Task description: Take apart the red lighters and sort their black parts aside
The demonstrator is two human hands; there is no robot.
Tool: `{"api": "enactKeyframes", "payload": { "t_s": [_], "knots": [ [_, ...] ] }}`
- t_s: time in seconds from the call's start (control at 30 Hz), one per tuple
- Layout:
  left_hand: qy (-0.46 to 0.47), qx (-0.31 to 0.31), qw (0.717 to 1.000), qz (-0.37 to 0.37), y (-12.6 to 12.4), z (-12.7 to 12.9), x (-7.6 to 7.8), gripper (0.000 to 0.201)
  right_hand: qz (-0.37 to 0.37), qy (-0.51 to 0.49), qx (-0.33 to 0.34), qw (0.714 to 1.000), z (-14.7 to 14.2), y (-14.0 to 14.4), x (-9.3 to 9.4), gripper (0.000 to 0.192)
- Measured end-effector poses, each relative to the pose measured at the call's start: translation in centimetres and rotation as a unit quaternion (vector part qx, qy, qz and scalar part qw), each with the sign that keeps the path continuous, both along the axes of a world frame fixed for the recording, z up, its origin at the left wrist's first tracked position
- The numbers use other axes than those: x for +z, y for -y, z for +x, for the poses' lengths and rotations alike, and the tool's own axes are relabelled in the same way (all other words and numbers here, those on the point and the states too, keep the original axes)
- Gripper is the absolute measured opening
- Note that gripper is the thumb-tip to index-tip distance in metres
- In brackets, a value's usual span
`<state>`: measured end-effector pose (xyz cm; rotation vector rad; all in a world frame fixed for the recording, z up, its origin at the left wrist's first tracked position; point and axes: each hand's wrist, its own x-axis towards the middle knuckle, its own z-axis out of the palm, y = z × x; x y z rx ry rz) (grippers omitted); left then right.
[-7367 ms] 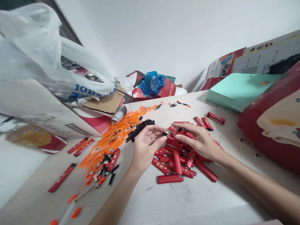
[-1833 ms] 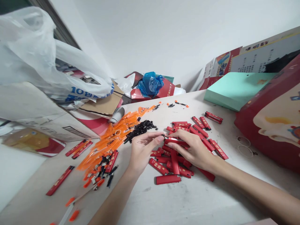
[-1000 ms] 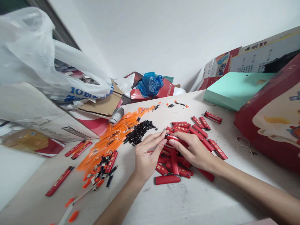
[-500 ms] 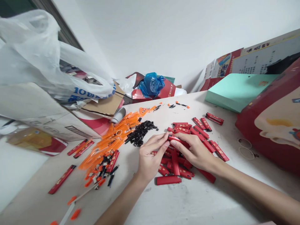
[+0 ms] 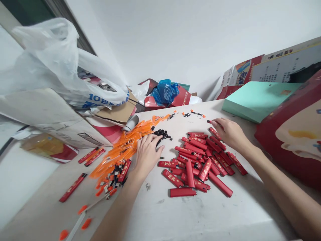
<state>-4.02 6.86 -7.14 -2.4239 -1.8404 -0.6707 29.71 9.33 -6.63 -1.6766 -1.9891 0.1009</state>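
My left hand (image 5: pixel 148 152) reaches over the pile of small black parts (image 5: pixel 164 134), fingertips at its near side and thumb held apart; it covers part of the pile. My right hand (image 5: pixel 229 131) is at the far right of the red heap, its fingers pinched on a red lighter (image 5: pixel 209 122) of which only the end shows. Below and between the hands lies a loose heap of red lighters (image 5: pixel 190 173) with gold print. Left of my left hand spread many orange plastic strips (image 5: pixel 120 149).
Black, metal and orange bits (image 5: pixel 114 177) lie near left, with a white strip (image 5: pixel 75 226). A carton (image 5: pixel 67 130) under a white plastic bag (image 5: pixel 100 72) borders the left. A mint-green box (image 5: pixel 258 100) and a big red package (image 5: pixel 296 144) stand at right.
My hands were together over the heap on a red lighter. They have parted: the left moved left to the black parts, the right moved to the far right with a red lighter.
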Motion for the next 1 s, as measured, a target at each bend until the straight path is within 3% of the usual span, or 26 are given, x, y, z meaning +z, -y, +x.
{"api": "enactKeyframes", "payload": {
  "t_s": [0.13,0.23,0.3,0.4,0.47,0.53,0.6,0.67,0.8,1.0],
  "knots": [
    [-0.078,0.017,0.997,-0.005,-0.3,-0.6,-0.6,0.03,-0.09,0.14,-0.075,0.983,1.8,-1.2,-1.6,0.034],
    [-0.089,0.031,0.995,0.007,-0.2,-0.3,-0.9,0.039,-0.139,0.206,-0.078,0.965,2.2,-1.2,-2.1,0.032],
    [-0.091,0.042,0.995,0.01,-0.4,-0.2,-1.0,0.041,-0.145,0.221,-0.074,0.962,2.3,-1.1,-2.1,0.03],
    [-0.087,0.045,0.995,0.005,-0.8,-0.4,-1.1,0.032,-0.092,0.21,-0.086,0.97,1.8,-0.9,-1.9,0.028],
    [-0.081,0.044,0.996,0.007,-1.0,-0.4,-1.2,0.028,-0.03,0.163,-0.057,0.985,0.9,-0.6,-1.5,0.028],
    [-0.074,0.047,0.996,0.013,-1.2,-0.4,-1.2,0.025,0.017,0.09,0.035,0.995,-0.6,0.1,-1.1,0.028],
    [-0.068,0.049,0.996,0.016,-1.3,-0.2,-1.3,0.024,0.03,0.035,0.145,0.988,-2.4,1.1,-0.8,0.028],
    [-0.065,0.049,0.997,0.017,-1.5,-0.1,-1.3,0.022,0.03,0.032,0.202,0.978,-3.9,2.2,-0.7,0.028],
    [-0.062,0.035,0.997,0.02,-1.7,0.3,-1.5,0.019,0.035,0.067,0.185,0.98,-5.4,3.3,-1.0,0.028],
    [-0.055,0.004,0.998,0.008,-1.8,0.7,-1.7,0.018,0.02,0.089,0.158,0.983,-5.1,3.2,-1.2,0.027]
  ]
}}
